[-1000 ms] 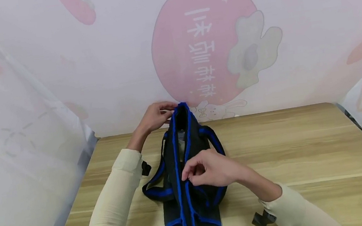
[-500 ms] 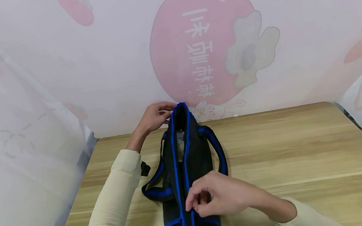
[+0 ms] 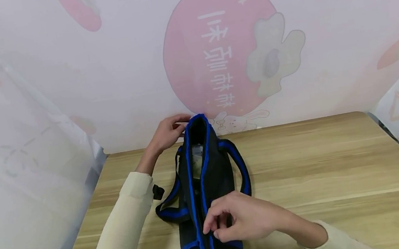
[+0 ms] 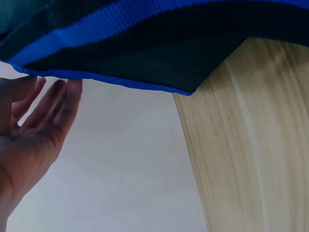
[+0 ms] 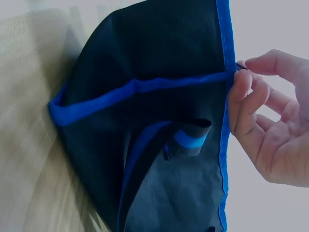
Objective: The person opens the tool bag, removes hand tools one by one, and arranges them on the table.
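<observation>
A black bag (image 3: 221, 171) with blue trim stands on the table, its long top opening running away from me. My left hand (image 3: 168, 133) holds the left rim at the far end; in the left wrist view its thumb and fingertips meet the blue edge. Near the close end, my right hand (image 3: 246, 216) pinches a small dark tab, seemingly a zipper pull (image 5: 240, 66), at the blue-edged opening. Between the parted rims, a pale, partly clear item (image 3: 197, 160) shows inside. What it is cannot be made out.
The bag's left strap (image 3: 173, 214) droops onto the wooden table (image 3: 319, 159); the right strap (image 3: 239, 161) loops out beside it. A printed pale backdrop (image 3: 122, 75) rises at the table's far edge. Dark devices (image 3: 158, 192) sit at the cuffs.
My right hand has slid along the opening toward me. My left hand has shifted slightly left with the rim, and the far part of the opening is wider, showing more of the pale item.
</observation>
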Motion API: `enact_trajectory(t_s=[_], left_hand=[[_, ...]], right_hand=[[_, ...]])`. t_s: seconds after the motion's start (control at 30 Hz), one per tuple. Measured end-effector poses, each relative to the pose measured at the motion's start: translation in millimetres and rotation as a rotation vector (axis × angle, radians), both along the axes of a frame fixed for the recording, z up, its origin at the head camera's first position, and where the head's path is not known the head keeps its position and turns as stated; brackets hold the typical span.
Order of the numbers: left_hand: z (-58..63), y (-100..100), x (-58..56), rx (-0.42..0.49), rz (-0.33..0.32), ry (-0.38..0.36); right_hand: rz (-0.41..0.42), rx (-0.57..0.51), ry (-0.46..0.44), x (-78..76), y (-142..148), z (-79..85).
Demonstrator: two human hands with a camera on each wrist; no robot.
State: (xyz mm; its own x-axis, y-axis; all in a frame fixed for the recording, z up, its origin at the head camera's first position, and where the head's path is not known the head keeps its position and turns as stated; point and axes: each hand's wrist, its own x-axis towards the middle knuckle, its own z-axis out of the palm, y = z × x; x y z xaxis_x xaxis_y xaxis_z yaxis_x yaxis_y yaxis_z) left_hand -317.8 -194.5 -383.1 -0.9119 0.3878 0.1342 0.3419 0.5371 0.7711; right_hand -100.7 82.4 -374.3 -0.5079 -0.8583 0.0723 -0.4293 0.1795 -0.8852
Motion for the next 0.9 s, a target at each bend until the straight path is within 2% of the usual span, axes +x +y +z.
enact_trajectory(t_s=[0.13, 0.23, 0.43, 0.53, 0.7, 0.9], left_hand=[[1.8, -4, 16.0, -0.021, 0.029, 0.043], [3.8, -6, 31.8, -0.052, 0.038, 0.063], [7.0, -3, 62.9, -0.059, -0.012, 0.063], [8.0, -1, 76.8, -0.088, -0.032, 0.079], [10.2, -1, 97.6, -0.155, -0.052, 0.106], [13.7, 0, 117.0, -0.206, -0.063, 0.106]], right_hand=[[-0.078, 0.012, 0.036, -8.8, 2, -1.5], [-0.179, 0.005, 0.088, -17.5, 2, -2.5], [-0.400, 0.008, 0.202, -35.3, -4, -3.8], [-0.482, 0.029, 0.245, -43.0, -10, -5.1], [-0.553, 0.093, 0.244, -49.9, -17, -5.9], [-0.569, 0.160, 0.217, -53.4, -23, -5.2]])
